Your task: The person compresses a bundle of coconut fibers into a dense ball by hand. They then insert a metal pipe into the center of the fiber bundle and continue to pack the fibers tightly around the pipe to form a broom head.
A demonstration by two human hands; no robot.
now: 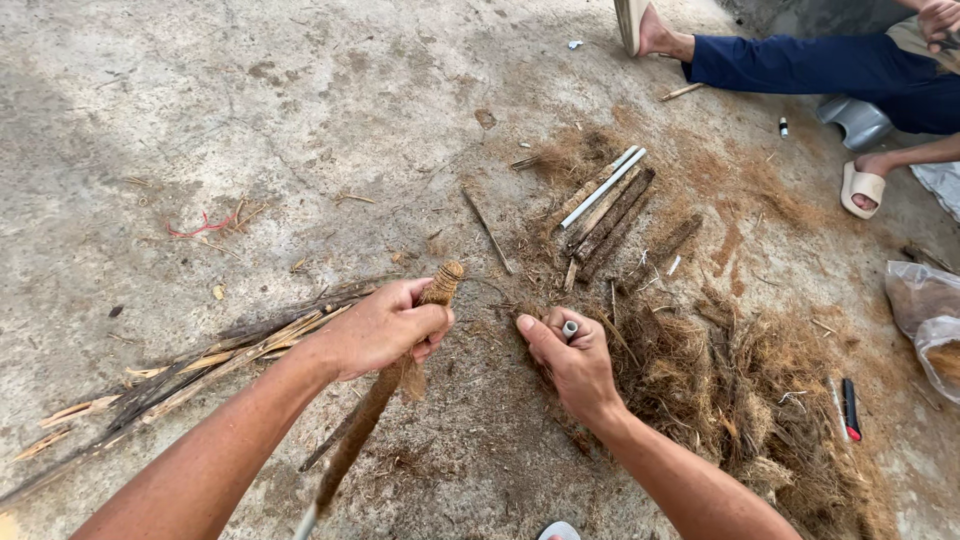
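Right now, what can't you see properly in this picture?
- Head view: the wrapped stick in the left hand; its lower end runs off the bottom edge.
- The white tube in the right hand; the fingers hide all but its tip.
- The other person is cut off by the top and right edges.
- The bags run off the right edge; their contents are unclear.

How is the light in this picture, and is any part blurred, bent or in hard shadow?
Head view: soft, even daylight, with no hard shadows or glare on the concrete floor. The left hand gripping the fibre-wrapped stick and the right hand holding a small pale tube are sharp. The wide lens stretches the edges, as seen in the forearms and the seated person's sandal.
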